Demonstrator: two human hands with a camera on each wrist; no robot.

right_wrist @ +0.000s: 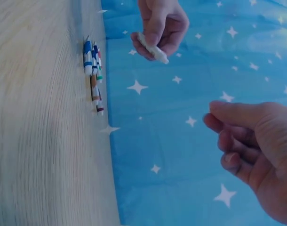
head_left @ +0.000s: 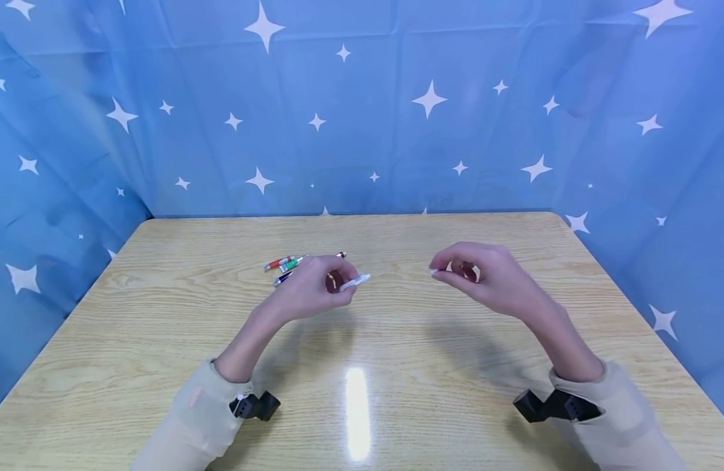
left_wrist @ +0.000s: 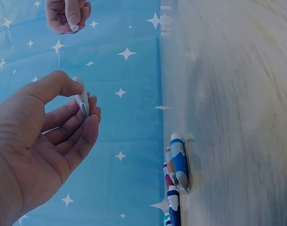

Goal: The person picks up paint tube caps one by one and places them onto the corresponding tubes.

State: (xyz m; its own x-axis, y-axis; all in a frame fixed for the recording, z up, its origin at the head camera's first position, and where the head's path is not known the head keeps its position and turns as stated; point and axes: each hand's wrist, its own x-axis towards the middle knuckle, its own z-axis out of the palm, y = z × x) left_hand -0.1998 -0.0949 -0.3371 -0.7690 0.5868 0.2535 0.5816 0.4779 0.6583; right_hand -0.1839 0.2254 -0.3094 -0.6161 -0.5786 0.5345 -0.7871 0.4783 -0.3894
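My left hand (head_left: 317, 284) pinches a small white paint tube (head_left: 356, 281) between thumb and fingers, above the table. In the left wrist view that tube (left_wrist: 82, 99) has a flattened grey end pointing down toward the fingertips. My right hand (head_left: 480, 275) is held apart from it on the right, thumb and forefinger pinching a small white piece (head_left: 434, 270) that looks like a cap. The left wrist view shows this white piece (left_wrist: 74, 28) at the fingertips; in the right wrist view the fingers hide it.
Several paint tubes (head_left: 279, 263) with red, green and blue labels lie in a group behind my left hand, partly hidden by it. The wooden table (head_left: 397, 353) ends at a blue curtain (head_left: 362, 131) with white stars.
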